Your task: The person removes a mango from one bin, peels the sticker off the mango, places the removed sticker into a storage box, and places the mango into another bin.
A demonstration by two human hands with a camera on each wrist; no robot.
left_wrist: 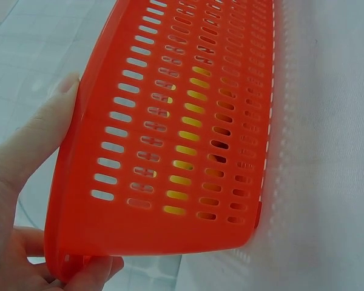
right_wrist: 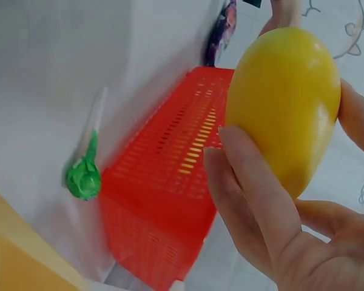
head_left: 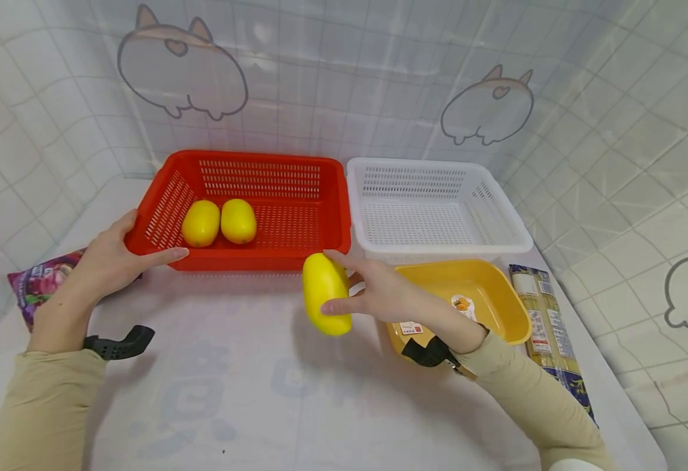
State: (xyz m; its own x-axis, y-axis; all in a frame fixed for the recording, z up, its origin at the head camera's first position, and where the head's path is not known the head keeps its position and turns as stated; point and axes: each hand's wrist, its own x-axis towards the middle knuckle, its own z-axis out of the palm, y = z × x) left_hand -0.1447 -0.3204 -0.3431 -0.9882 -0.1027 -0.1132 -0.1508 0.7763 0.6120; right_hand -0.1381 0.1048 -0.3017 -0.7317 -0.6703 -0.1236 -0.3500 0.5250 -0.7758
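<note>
My right hand (head_left: 379,288) holds a smooth yellow oval fruit (head_left: 325,294) between thumb and fingers, raised in front of the red basket's right part. The right wrist view shows the fruit (right_wrist: 285,103) large, with fingertips on both its sides. My left hand (head_left: 116,255) grips the front left corner of the red basket (head_left: 261,260), thumb along the front rim. In the left wrist view fingers curl under the basket's rim (left_wrist: 67,242). Two more yellow fruits (head_left: 220,222) lie side by side in the basket's left half.
A white basket (head_left: 444,248) stands right of the red one. Before it is a yellow tub (head_left: 497,301), partly behind my right forearm. A clear-windowed packet (head_left: 546,320) lies at right, a purple packet (head_left: 43,281) at left. A green-wrapped lollipop (right_wrist: 84,177) lies beside the red basket.
</note>
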